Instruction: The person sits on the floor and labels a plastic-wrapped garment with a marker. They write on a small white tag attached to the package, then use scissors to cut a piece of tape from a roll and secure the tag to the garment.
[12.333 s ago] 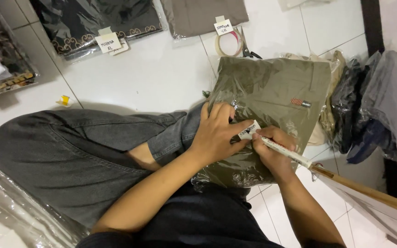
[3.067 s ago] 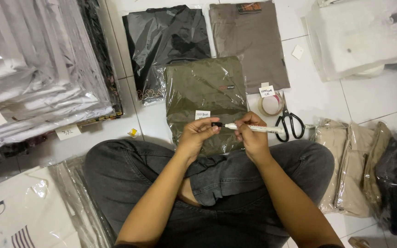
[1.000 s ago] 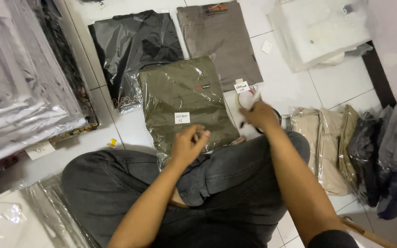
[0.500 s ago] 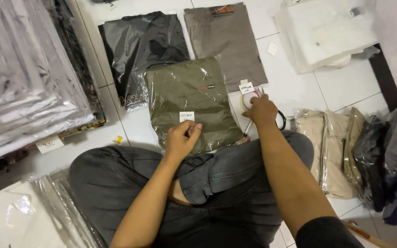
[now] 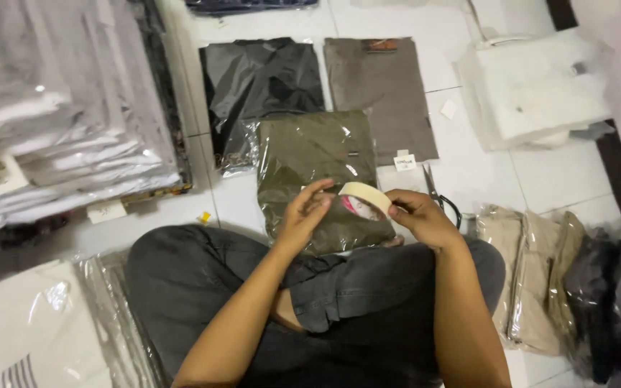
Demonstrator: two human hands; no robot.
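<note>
I hold a roll of tape (image 5: 365, 197) between both hands, just above the near end of the olive bagged shirt (image 5: 318, 176), which lies on the white floor (image 5: 540, 172) in front of my crossed legs (image 5: 310, 294); my right hand (image 5: 418, 217) grips the roll's outer edge, and my left hand (image 5: 303, 215) pinches at its rim with thumb and fingertips, as if searching for the loose end; no strip shows pulled free, so I judge the taping of this bag not yet begun.

As for how far along things stand: the shirt is already folded and inside its clear plastic bag; whether the bag's flap is closed I cannot tell, since my hands cover that end; the sealing seems to be what is left.

Beyond the olive shirt, a black bagged shirt (image 5: 264, 82) lies to its far left and a brown bagged shirt (image 5: 382, 93) to its far right, the latter with a small white label (image 5: 404, 162) at its near edge; scissors (image 5: 438, 197) lie just right of the olive shirt; a tall stack of bagged clothes (image 5: 66, 115) rises well to its left; a beige bagged garment (image 5: 533, 273) sits to the right, past my knee; a white plastic bag (image 5: 537, 90) with pale contents lies far right.
</note>
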